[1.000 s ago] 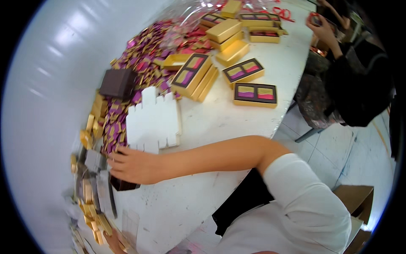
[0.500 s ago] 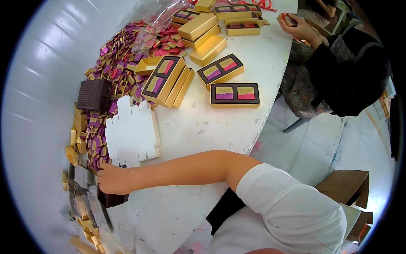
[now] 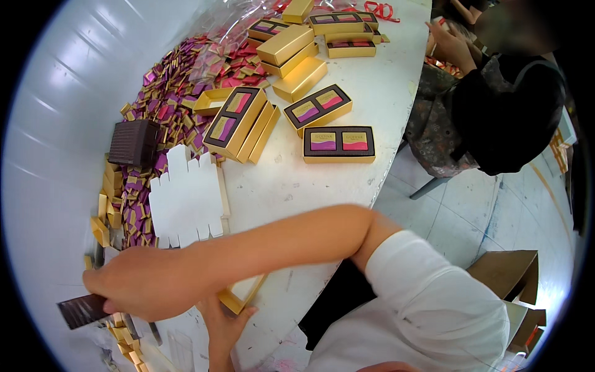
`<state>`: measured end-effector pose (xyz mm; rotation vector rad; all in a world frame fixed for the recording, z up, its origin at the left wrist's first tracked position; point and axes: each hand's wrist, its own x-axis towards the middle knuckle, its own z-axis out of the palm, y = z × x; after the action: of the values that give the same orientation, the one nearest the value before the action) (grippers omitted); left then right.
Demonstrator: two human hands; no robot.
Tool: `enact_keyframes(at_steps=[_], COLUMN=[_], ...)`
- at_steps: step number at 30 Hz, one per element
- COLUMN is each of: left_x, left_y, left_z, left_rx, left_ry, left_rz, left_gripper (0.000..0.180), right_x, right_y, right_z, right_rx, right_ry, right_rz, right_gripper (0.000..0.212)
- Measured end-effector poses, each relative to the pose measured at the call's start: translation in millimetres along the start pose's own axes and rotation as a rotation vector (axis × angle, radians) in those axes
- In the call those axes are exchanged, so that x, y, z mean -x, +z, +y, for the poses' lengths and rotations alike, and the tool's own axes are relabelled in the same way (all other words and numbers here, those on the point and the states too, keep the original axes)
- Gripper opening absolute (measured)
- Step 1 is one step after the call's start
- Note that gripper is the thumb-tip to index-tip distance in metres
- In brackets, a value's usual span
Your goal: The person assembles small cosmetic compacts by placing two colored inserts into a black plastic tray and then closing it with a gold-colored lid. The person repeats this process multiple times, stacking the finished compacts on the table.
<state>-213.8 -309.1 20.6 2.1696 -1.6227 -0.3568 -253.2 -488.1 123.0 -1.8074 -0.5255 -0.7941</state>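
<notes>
My right arm reaches across the table to the left. Its right hand (image 3: 145, 282) grips a dark brown ribbed insert tray (image 3: 80, 311) by one end, at the far left. Below that forearm, my left hand (image 3: 222, 325) holds an open gold box (image 3: 237, 302) with a pale inside, which the arm partly covers. Just beyond the arm lies a stack of flat white notched card blanks (image 3: 189, 201). More dark brown insert trays (image 3: 133, 142) stand nested beside a heap of purple, red and gold wrapped squares (image 3: 176, 93).
Filled gold boxes (image 3: 339, 155) with wrapped squares in brown inserts stand mid-table, some stacked. Clear plastic film (image 3: 229, 25) lies at the back, and gold box parts (image 3: 127, 341) line the left. A co-worker (image 3: 496, 118) sits across the right edge; cardboard cartons (image 3: 505, 273) stand lower right.
My right hand has moved left and toward me, now carrying a brown insert tray. My left hand has come into view from below, holding the gold box.
</notes>
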Motion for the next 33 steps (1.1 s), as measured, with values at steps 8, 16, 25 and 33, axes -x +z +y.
enact_keyframes(at_steps=[8, 16, 25, 33], left_x=[-1, 1, 13, 2], left_y=[35, 28, 42, 24], left_z=[-20, -28, -32, -23], left_rx=[0.679, 0.031, 0.358, 0.019], left_ry=[-0.090, 0.152, 0.076, 0.113], left_rz=[0.308, 0.241, 0.324, 0.262], left_gripper=[0.085, 0.079, 0.109, 0.086], right_x=[83, 103, 100, 116], right_y=[-68, -39, -31, -12], right_z=[47, 71, 61, 59], right_rx=[-0.328, -0.243, -0.477, 0.179], right_ry=[0.787, 0.829, 0.978, 0.533], right_rz=[-0.502, 0.087, 0.258, -0.019], right_gripper=[0.029, 0.023, 0.047, 0.042])
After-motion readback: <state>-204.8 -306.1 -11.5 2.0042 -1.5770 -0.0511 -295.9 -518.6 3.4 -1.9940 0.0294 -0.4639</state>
